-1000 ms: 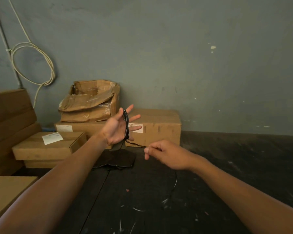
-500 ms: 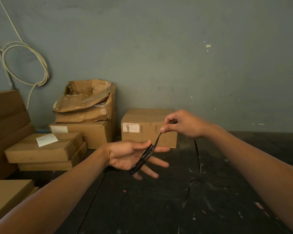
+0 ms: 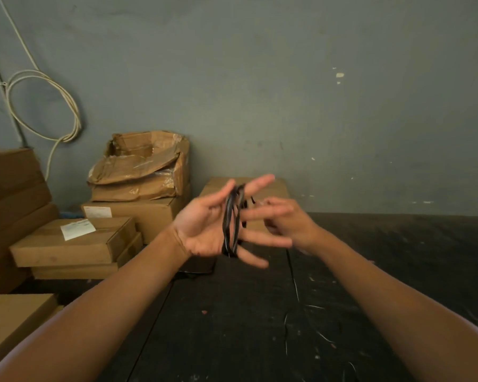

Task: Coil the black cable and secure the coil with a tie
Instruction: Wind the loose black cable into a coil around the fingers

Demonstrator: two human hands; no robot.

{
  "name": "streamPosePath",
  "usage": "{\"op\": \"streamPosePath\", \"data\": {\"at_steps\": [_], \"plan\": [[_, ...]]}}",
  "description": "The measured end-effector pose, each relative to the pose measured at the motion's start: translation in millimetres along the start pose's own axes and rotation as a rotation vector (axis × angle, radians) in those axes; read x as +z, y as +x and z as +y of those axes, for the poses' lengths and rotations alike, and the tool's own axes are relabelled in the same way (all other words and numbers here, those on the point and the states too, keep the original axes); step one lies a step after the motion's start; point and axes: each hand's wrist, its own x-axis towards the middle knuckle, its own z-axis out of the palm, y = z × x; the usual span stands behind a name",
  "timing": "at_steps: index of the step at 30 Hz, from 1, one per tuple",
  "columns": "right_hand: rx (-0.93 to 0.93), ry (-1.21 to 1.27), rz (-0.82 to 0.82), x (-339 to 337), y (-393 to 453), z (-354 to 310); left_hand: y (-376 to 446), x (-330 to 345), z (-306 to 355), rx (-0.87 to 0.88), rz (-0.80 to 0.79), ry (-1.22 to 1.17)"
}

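Cable point(image 3: 232, 219) wound in several loops round left hand point(image 3: 204, 230), across fingers point(image 3: 260, 237). Left hand wide open, palm up, fingers spread, raised above tabletop point(image 3: 260, 312). Right hand point(image 3: 287, 219) just beside coil, blurred; fingers partly curled, grip on cable: cannot tell.

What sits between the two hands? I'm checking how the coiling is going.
In the head view, black cable looped around the spread fingers of the left hand; the right hand is just behind them.
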Motion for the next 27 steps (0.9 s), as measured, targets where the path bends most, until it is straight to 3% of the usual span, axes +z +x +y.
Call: {"op": "streamPosePath", "data": {"at_steps": [7,14,22,27], "plan": [[0.191,0.008,-0.116,32,-17,17,2,-8,45,0.347,0.223,-0.022],[0.218,-0.121,-0.201,54,-27,13,-8,-36,55,0.562,0.728,-0.014],[0.097,-0.330,-0.160,44,-25,-13,-29,-63,36,0.340,0.955,0.149],[0.070,-0.423,-0.115,25,-15,-33,-40,-68,15,0.102,0.953,0.231]]}}
